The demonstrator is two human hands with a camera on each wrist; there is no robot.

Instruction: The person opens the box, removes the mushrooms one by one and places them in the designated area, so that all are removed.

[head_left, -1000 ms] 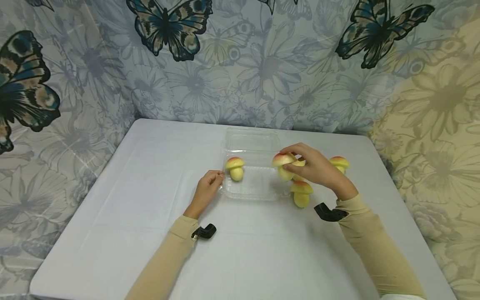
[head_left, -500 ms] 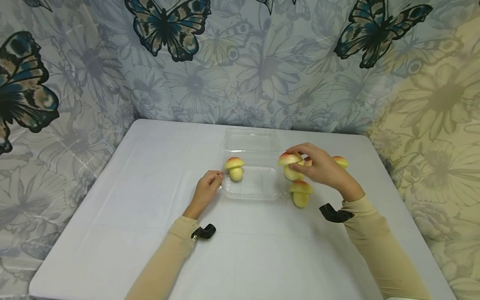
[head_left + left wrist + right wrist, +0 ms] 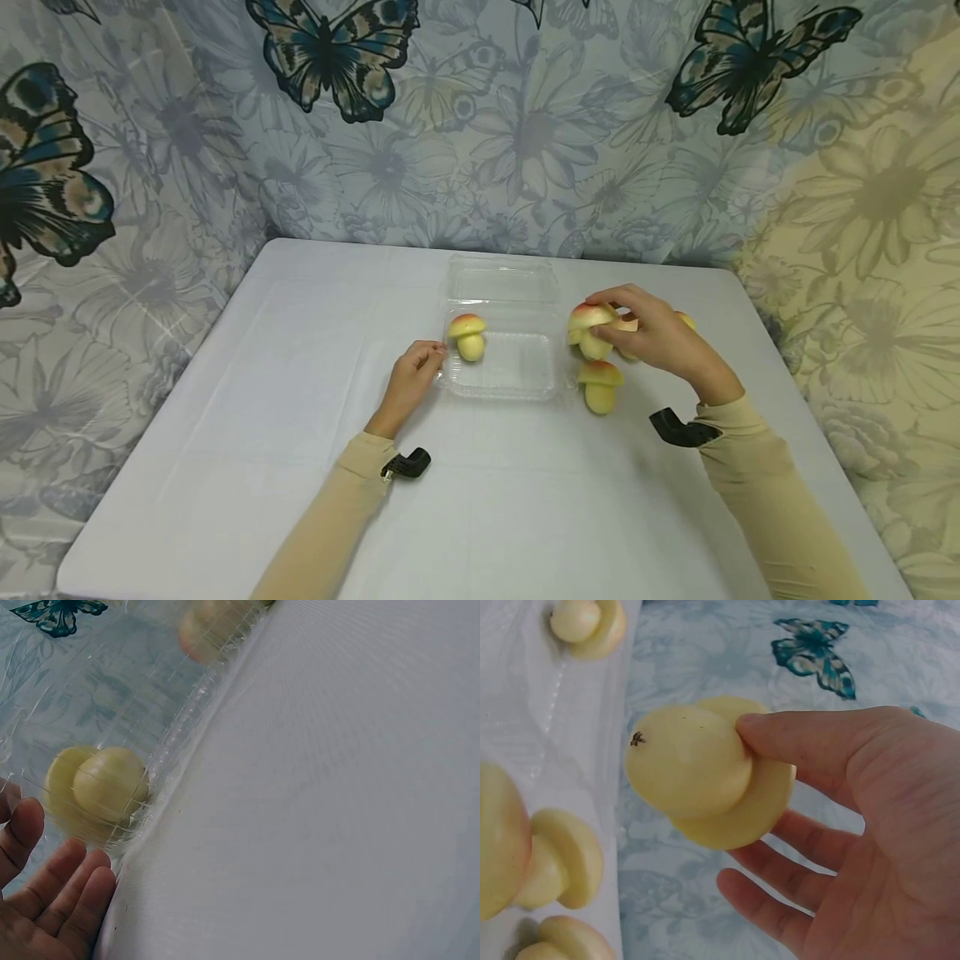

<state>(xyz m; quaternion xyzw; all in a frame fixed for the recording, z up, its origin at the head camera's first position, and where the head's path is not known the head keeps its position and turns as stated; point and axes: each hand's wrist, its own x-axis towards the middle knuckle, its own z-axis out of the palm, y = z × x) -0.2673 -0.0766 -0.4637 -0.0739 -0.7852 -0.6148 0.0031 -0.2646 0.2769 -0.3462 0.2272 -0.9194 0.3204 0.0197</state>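
Note:
My right hand pinches a yellow mushroom with a red-tinged cap, just right of the clear plastic container. In the right wrist view, the thumb presses the held mushroom where stem meets cap, with its stem end towards the camera. My left hand holds the container's left rim between thumb and fingers. One similar mushroom lies in the container's left part; through the clear wall it shows in the left wrist view as a yellow mushroom. The container's lid is folded back behind it.
Close to the container's right side lies another mushroom on the white table. More mushrooms are partly hidden behind my right hand, one cap showing beyond it. Butterfly-patterned cloth hangs behind the table.
My right hand has moved to the right with its mushroom, away from the container's right edge. The left hand has stayed at the container's left rim.

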